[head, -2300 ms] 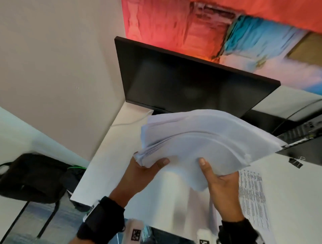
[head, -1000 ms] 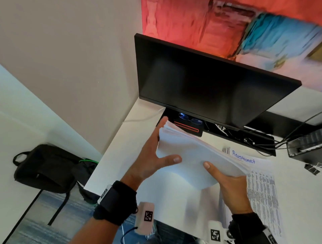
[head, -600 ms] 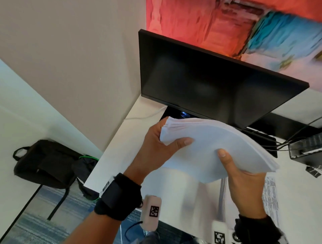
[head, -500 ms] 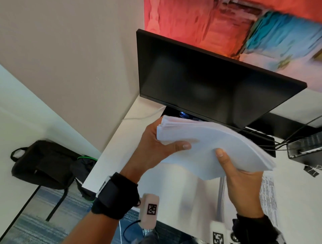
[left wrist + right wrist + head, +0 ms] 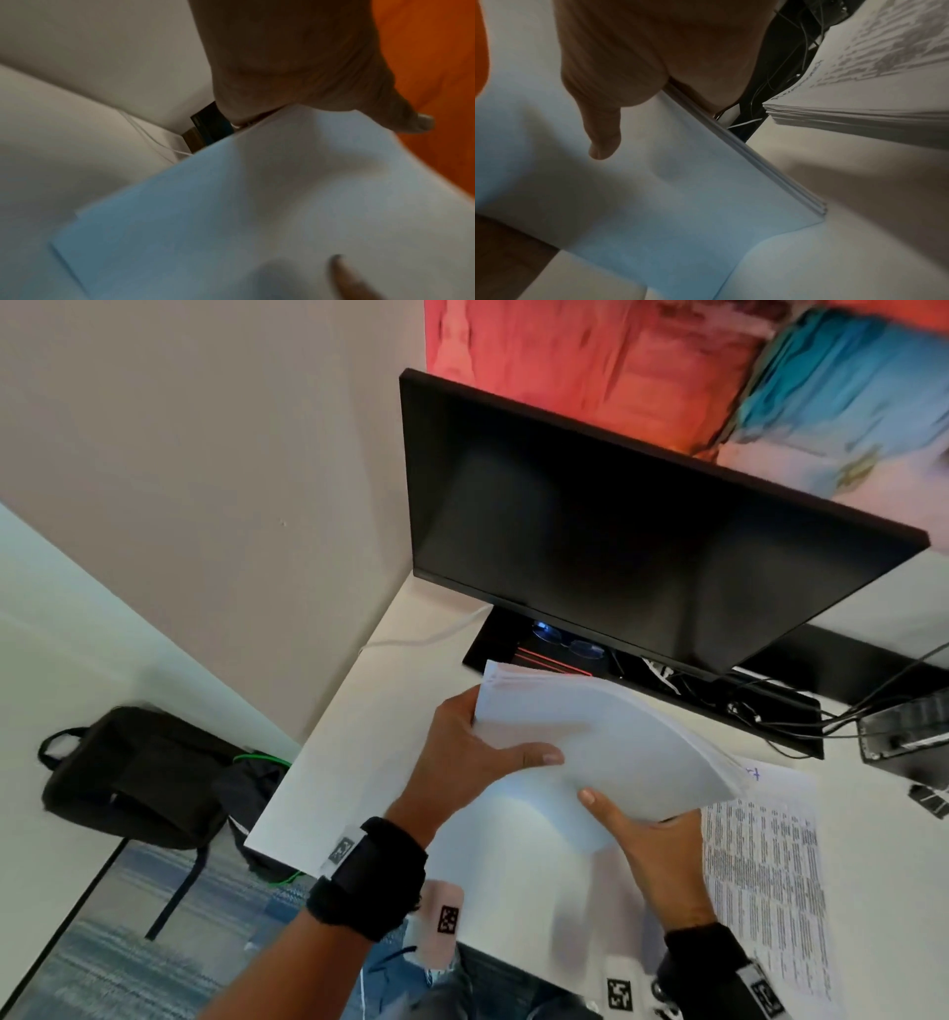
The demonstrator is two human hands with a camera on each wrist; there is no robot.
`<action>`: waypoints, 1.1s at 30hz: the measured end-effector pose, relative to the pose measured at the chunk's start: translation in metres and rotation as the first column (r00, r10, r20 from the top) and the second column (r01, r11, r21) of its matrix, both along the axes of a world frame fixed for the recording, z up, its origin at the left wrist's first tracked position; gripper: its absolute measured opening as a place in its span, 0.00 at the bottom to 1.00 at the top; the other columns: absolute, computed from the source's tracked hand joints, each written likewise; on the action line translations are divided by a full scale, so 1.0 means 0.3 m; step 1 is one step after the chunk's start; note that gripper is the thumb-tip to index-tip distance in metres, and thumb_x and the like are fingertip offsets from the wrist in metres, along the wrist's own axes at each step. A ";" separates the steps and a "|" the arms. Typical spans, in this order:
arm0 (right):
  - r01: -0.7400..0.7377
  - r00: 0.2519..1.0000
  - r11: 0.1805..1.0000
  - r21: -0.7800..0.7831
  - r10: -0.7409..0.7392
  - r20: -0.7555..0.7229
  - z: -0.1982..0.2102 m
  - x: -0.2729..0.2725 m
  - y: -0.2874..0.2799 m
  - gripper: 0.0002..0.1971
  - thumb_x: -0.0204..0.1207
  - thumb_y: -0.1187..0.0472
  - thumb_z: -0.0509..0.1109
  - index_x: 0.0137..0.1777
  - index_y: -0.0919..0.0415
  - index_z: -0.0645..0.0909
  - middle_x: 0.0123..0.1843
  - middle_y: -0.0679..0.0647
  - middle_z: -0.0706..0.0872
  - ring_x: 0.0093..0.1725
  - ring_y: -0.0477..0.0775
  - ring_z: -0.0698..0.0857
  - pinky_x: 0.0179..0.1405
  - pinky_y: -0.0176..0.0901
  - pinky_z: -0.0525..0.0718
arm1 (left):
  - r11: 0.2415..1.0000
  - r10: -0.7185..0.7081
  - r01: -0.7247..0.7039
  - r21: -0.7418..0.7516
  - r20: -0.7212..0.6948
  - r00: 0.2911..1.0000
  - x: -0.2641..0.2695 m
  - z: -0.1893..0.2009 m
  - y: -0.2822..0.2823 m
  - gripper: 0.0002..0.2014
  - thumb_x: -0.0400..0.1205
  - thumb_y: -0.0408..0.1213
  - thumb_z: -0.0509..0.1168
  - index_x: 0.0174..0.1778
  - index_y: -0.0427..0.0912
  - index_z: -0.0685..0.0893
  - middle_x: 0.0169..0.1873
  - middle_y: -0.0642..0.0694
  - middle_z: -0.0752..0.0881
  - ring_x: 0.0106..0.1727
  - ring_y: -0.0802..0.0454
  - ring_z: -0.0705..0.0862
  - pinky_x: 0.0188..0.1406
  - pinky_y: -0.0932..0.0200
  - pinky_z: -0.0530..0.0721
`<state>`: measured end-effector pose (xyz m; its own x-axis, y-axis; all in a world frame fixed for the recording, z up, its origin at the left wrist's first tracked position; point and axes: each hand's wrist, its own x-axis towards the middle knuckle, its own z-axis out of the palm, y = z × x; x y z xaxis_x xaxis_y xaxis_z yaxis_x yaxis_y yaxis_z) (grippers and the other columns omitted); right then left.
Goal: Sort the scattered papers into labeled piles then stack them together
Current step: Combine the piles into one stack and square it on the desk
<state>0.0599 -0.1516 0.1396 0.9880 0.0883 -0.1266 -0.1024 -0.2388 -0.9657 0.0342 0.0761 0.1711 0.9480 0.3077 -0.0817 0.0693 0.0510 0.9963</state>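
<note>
A thick stack of white papers (image 5: 611, 747) hangs bowed above the white desk (image 5: 359, 762), blank side up. My left hand (image 5: 477, 752) grips its left short edge, thumb across the top sheet. My right hand (image 5: 647, 834) grips its near right edge with the thumb on top and the fingers hidden underneath. The left wrist view shows the stack (image 5: 257, 213) under my left thumb (image 5: 411, 119). The right wrist view shows the stack's edge (image 5: 757, 162) beside the right thumb (image 5: 603, 142). A printed pile (image 5: 765, 875) with a handwritten label lies on the desk at the right, partly under the held stack.
A black monitor (image 5: 616, 531) stands at the back of the desk, with glasses (image 5: 565, 639) and cables (image 5: 770, 711) under it. A black device (image 5: 914, 731) and binder clip (image 5: 929, 798) sit far right. A black backpack (image 5: 128, 773) lies on the floor at left.
The stack has dropped lower toward the desk and tilted down to the right, showing the label of the printed pile again. Both hands keep their grip.
</note>
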 end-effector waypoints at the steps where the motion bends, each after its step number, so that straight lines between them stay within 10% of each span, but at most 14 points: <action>1: -0.011 1.000 1.000 -0.005 0.011 0.002 -0.008 0.001 -0.009 0.24 0.66 0.62 0.90 0.63 0.56 0.90 0.56 0.49 0.96 0.57 0.51 0.95 0.62 0.52 0.92 | 1.000 0.027 -0.028 0.002 0.033 0.999 0.005 0.016 -0.009 0.21 0.68 0.43 0.87 0.56 0.55 0.89 0.47 0.62 0.94 0.52 0.61 0.93 0.46 0.66 0.89; 6: -0.011 1.000 1.000 -0.007 0.011 -0.015 -0.032 -0.027 -0.035 0.27 0.64 0.53 0.92 0.64 0.53 0.91 0.57 0.49 0.96 0.58 0.51 0.94 0.66 0.57 0.89 | 0.971 0.239 -0.235 -0.044 0.120 0.964 0.015 0.090 -0.072 0.23 0.79 0.59 0.70 0.51 0.41 0.88 0.39 0.49 0.90 0.43 0.53 0.91 0.40 0.62 0.88; 10: -0.018 0.998 0.998 -0.058 0.015 -0.054 -0.035 -0.045 -0.046 0.23 0.64 0.47 0.92 0.57 0.53 0.93 0.51 0.48 0.97 0.53 0.50 0.95 0.64 0.56 0.89 | 0.950 0.306 -0.302 -0.076 0.045 0.951 0.003 0.088 -0.079 0.22 0.80 0.61 0.65 0.46 0.42 0.86 0.39 0.35 0.86 0.46 0.31 0.87 0.44 0.30 0.90; 15: -0.024 0.977 0.997 -0.074 0.008 -0.211 -0.072 -0.060 -0.074 0.49 0.52 0.27 0.89 0.46 0.79 0.88 0.42 0.66 0.94 0.46 0.67 0.95 0.61 0.64 0.92 | 0.953 0.301 -0.295 -0.068 0.116 0.946 -0.022 0.082 -0.048 0.19 0.83 0.55 0.62 0.58 0.43 0.84 0.44 0.38 0.89 0.50 0.33 0.88 0.57 0.24 0.87; 18: -0.019 0.952 0.997 -0.077 -0.005 -0.307 -0.029 -0.063 -0.060 0.22 0.61 0.36 0.90 0.21 0.49 0.86 0.26 0.49 0.89 0.31 0.53 0.90 0.58 0.52 0.89 | 0.956 0.291 -0.287 -0.055 0.117 0.949 -0.025 0.083 -0.048 0.21 0.80 0.54 0.64 0.60 0.42 0.83 0.47 0.37 0.88 0.52 0.35 0.88 0.58 0.30 0.88; 20: -0.052 0.956 0.996 -0.074 0.029 -0.294 -0.023 -0.059 -0.061 0.25 0.65 0.41 0.89 0.15 0.44 0.80 0.23 0.41 0.84 0.28 0.44 0.86 0.57 0.48 0.86 | 0.960 0.278 -0.271 -0.070 0.131 0.951 -0.030 0.075 -0.043 0.22 0.80 0.54 0.64 0.63 0.42 0.82 0.49 0.37 0.88 0.53 0.33 0.87 0.59 0.27 0.87; 26: -0.028 0.968 0.999 -0.039 0.017 -0.251 -0.063 -0.062 -0.071 0.43 0.55 0.32 0.91 0.49 0.75 0.91 0.44 0.58 0.96 0.49 0.58 0.96 0.67 0.61 0.89 | 0.968 0.244 -0.231 -0.099 0.144 0.959 -0.048 0.034 -0.033 0.21 0.84 0.50 0.59 0.68 0.42 0.77 0.51 0.32 0.83 0.55 0.21 0.82 0.53 0.16 0.82; 33: -0.044 0.969 0.998 -0.039 0.034 -0.243 -0.055 -0.068 -0.070 0.44 0.55 0.36 0.92 0.50 0.79 0.88 0.46 0.66 0.95 0.50 0.66 0.95 0.64 0.65 0.90 | 0.970 0.244 -0.237 -0.062 0.139 0.960 -0.054 0.060 -0.048 0.19 0.85 0.55 0.62 0.65 0.47 0.80 0.52 0.33 0.84 0.56 0.26 0.83 0.58 0.22 0.83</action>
<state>0.0394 -0.1726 0.1232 0.9232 0.1151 -0.3666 -0.3219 -0.2889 -0.9016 0.0181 0.0617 0.1891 0.8492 0.5271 0.0320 -0.0947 0.0925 0.9912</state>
